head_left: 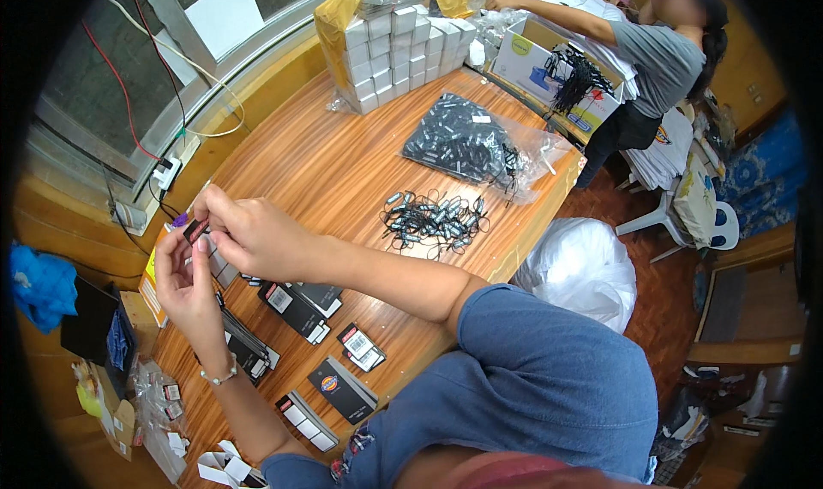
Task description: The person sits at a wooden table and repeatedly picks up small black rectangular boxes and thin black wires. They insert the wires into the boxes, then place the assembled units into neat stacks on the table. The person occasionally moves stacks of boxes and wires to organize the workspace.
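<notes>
Near the window-side edge of the wooden table, a small black card tag (196, 230) with a red patch is held between both hands. My left hand (190, 288), a beaded bracelet at its wrist, pinches the tag from below. My right hand (257, 232) is closed at the tag's upper side, its fingertips pressed together; a cord there is too small to make out. Under and beside my hands lie stacks of black tags (296, 309) with white labels. Closer to me are a smaller tag stack (362, 347), a black card stack (343, 390) and white-labelled cards (307, 420).
A loose pile of black cords (435, 221) lies mid-table. Behind it sits a clear bag of similar cords (463, 138). Stacked white boxes (394, 56) in plastic stand at the back. A person (669, 56) reaches over an open carton (549, 69). A white bag (579, 270) rests beside the table.
</notes>
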The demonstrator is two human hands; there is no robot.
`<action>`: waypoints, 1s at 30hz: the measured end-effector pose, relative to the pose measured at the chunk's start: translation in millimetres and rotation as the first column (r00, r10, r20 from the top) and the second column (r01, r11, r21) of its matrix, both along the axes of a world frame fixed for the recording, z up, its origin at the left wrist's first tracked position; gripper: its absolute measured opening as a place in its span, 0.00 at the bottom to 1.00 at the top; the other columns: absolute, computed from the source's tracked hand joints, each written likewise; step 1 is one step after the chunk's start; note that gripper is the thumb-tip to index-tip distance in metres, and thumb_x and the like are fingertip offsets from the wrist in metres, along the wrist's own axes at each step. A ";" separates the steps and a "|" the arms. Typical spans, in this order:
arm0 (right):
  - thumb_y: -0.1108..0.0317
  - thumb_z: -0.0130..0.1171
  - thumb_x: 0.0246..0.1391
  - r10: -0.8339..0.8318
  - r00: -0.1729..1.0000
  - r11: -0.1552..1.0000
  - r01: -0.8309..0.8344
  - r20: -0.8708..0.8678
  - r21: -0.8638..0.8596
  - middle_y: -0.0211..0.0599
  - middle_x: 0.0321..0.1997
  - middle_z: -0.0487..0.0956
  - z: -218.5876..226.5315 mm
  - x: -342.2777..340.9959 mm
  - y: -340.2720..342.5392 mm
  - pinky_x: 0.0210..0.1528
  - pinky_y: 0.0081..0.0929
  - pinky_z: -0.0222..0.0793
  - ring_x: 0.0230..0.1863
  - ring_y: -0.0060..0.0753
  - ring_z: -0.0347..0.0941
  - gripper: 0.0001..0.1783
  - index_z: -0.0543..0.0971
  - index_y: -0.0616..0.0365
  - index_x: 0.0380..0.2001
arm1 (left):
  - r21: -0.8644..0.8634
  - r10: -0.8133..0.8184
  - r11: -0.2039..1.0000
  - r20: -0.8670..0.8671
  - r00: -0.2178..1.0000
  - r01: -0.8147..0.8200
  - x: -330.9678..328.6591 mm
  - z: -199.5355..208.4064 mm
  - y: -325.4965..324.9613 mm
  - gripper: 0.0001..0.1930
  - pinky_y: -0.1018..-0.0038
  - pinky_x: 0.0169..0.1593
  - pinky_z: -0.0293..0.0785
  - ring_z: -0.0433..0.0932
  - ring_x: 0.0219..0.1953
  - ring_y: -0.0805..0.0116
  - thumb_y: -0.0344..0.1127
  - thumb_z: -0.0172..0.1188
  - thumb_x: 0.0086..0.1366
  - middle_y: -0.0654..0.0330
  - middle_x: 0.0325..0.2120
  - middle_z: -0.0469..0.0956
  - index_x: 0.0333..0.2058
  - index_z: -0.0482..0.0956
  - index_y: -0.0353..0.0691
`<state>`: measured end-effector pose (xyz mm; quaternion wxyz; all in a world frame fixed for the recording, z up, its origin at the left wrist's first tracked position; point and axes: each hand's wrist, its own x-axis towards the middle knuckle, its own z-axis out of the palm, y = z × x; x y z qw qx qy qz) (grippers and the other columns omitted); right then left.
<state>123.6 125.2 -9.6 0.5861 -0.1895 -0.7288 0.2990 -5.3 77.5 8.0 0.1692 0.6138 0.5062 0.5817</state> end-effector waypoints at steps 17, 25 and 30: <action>0.78 0.48 0.45 0.124 0.992 0.988 -0.127 -0.034 -0.090 0.38 0.14 0.69 1.0 -1.5 -2.5 0.20 0.31 0.62 0.16 0.36 0.69 0.16 0.62 0.62 0.41 | -0.002 -0.014 1.000 -0.013 1.000 0.014 1.7 -5.8 -1.3 0.09 0.82 0.39 0.67 0.71 0.35 0.79 0.25 0.50 0.62 0.63 0.33 0.72 0.42 0.69 0.34; 0.80 0.47 0.45 0.036 0.995 0.999 -0.037 -0.091 -0.011 0.37 0.14 0.69 -0.8 -1.9 2.0 0.20 0.28 0.62 0.15 0.34 0.69 0.14 0.64 0.63 0.39 | -0.016 -0.049 0.999 0.106 0.993 0.051 -0.6 -10.1 1.2 0.13 0.81 0.44 0.70 0.74 0.40 0.73 0.21 0.52 0.59 0.57 0.39 0.74 0.44 0.69 0.32; 0.78 0.48 0.46 0.084 0.989 0.992 -0.095 -0.125 -0.082 0.33 0.14 0.68 -2.8 0.0 7.2 0.21 0.21 0.62 0.17 0.23 0.67 0.14 0.65 0.62 0.39 | -0.032 -0.049 0.998 0.156 0.987 0.055 1.1 -9.3 5.6 0.14 0.80 0.44 0.71 0.74 0.41 0.71 0.21 0.53 0.58 0.56 0.40 0.73 0.44 0.68 0.31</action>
